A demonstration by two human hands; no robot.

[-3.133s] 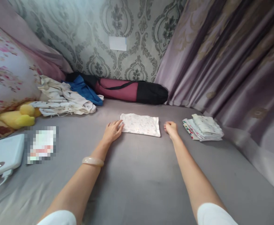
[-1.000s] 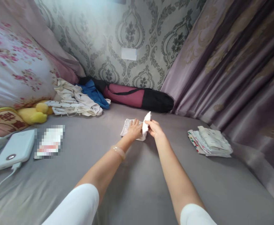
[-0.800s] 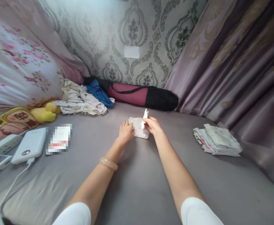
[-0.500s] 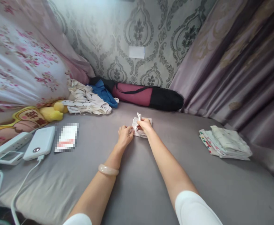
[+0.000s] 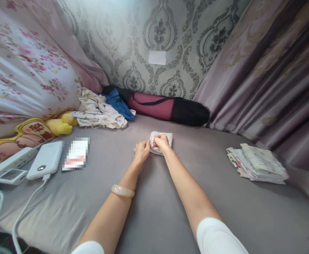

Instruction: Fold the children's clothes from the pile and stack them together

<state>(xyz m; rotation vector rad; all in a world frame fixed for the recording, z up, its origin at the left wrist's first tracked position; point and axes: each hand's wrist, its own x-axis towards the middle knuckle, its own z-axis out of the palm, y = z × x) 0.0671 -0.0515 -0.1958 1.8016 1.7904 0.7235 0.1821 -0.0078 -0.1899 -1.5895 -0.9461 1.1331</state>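
Observation:
A small, pale pinkish-white folded cloth (image 5: 160,134) lies flat on the grey bed sheet (image 5: 154,197) in front of me. At its left edge, my left hand (image 5: 142,151) pinches the cloth between curled fingers. My right hand (image 5: 162,142) rests over the top, its fingers bent down and closed on the fabric near the middle. Part of the cloth is hidden under that hand. On my left wrist sits a pale bangle (image 5: 123,191).
To the right lies a stack of folded cloths (image 5: 260,165). Crumpled clothes (image 5: 101,113) and a maroon-black bag (image 5: 154,106) lie along the wall. At left are a power bank (image 5: 45,160), a power strip (image 5: 11,161), a blurred packet (image 5: 76,154) and a yellow plush (image 5: 59,126).
The bunched bit of cloth that stood up in my right hand is now down, and the cloth lies flatter and squarer. My right hand has lowered slightly onto it. My left hand stays at its edge.

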